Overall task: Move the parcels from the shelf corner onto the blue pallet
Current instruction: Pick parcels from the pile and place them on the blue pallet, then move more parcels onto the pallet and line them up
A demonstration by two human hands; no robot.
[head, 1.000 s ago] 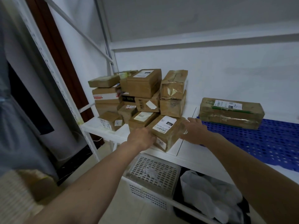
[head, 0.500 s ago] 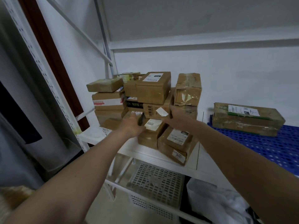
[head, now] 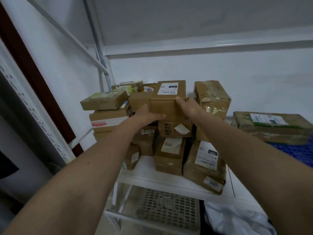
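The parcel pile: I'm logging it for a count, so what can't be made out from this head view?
- Total count: boxes behind the top box and the arms are hidden.
- Label text: print on the front box is too small and blurred.
- Left hand and right hand: fingers behind the top box are hidden.
- Blue pallet: cut off by the right edge and the right arm.

- A white perforated plastic basket (head: 166, 211) sits on the lower level, under the shelf board.
- Just right of it lies a crumpled white plastic bag (head: 237, 221), against something dark.
- A white wall (head: 203, 68) runs behind the rack.
- A slanted white metal brace (head: 67, 34) crosses the upper left.
- A dark brown door frame (head: 33, 78) stands at the left.
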